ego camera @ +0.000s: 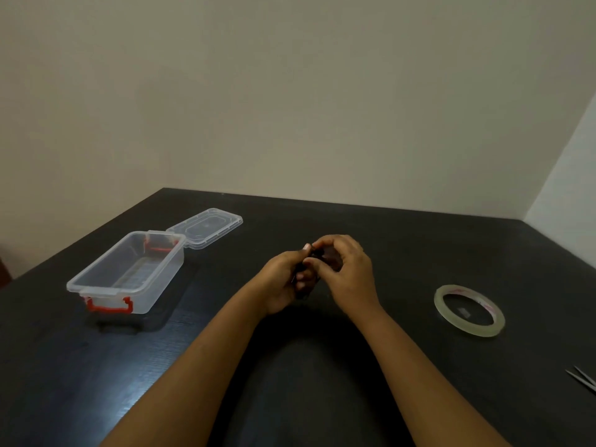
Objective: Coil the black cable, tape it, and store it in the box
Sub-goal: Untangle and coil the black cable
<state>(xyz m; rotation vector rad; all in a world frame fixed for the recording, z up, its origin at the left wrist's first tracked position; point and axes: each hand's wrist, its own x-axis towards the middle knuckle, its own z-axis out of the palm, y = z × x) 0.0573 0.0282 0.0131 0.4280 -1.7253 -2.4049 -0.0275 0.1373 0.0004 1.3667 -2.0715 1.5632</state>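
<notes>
Two hands meet centrally, left hand point(283, 283) and right hand point(353, 272) both curled around one black cable point(316, 253). One clear box point(154, 280) stands left, its one lid point(206, 228) behind; one tape roll point(469, 330) lies right.

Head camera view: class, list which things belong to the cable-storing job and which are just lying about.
Belongs to the job:
- thin black cable, held by left hand and right hand
- open clear plastic box with red latches
- clear plastic lid behind it
- roll of clear tape

Lying about:
- grey pointed metal tool, untouched, partly out of frame
- dark table, merely the work surface
</notes>
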